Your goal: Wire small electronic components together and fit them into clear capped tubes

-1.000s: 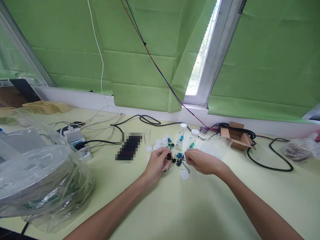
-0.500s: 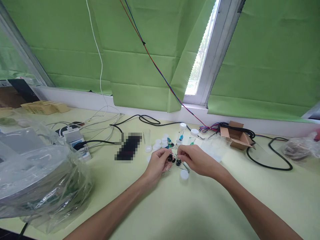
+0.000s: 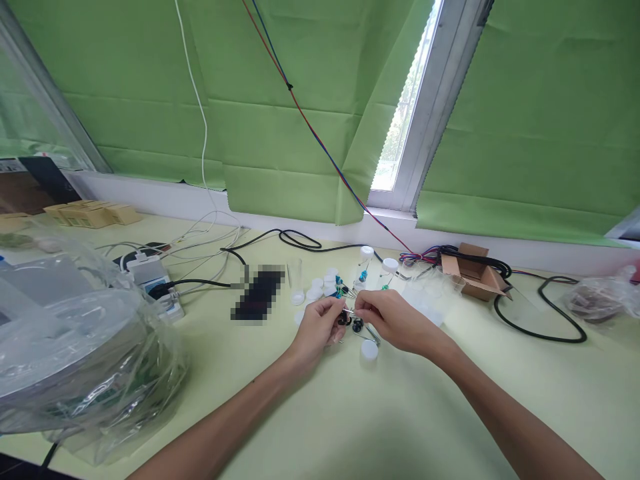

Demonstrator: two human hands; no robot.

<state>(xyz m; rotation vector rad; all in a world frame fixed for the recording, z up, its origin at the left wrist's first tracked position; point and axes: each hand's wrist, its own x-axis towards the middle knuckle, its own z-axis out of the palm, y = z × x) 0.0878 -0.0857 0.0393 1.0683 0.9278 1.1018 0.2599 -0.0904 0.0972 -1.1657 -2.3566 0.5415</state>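
Over the table, my left hand (image 3: 317,323) is closed in a pinch on a small black part (image 3: 343,319), mostly hidden by the fingers. From the right, my right hand (image 3: 387,319) pinches a thin metal rod (image 3: 349,311) that spans the gap between both hands' fingertips. Whether the rod joins the black part is too small to tell. Just below the hands lie another black round part (image 3: 357,325), some metal rods (image 3: 373,335) and a white cap (image 3: 369,350). Small blue-green parts (image 3: 339,287) lie behind the fingers.
White-capped clear tubes (image 3: 367,253) with blue and green pieces stand behind my hands. An uncapped-looking clear tube (image 3: 295,280) and several white caps (image 3: 315,292) are left of them. A blurred dark object (image 3: 259,293), a bagged spool (image 3: 75,373), an opened carton (image 3: 473,272) and black cable (image 3: 540,335) surround.
My hands stay close together in nearly the same place. The black part sits slightly lower behind my left fingers, and more of the metal rod shows between the fingertips.
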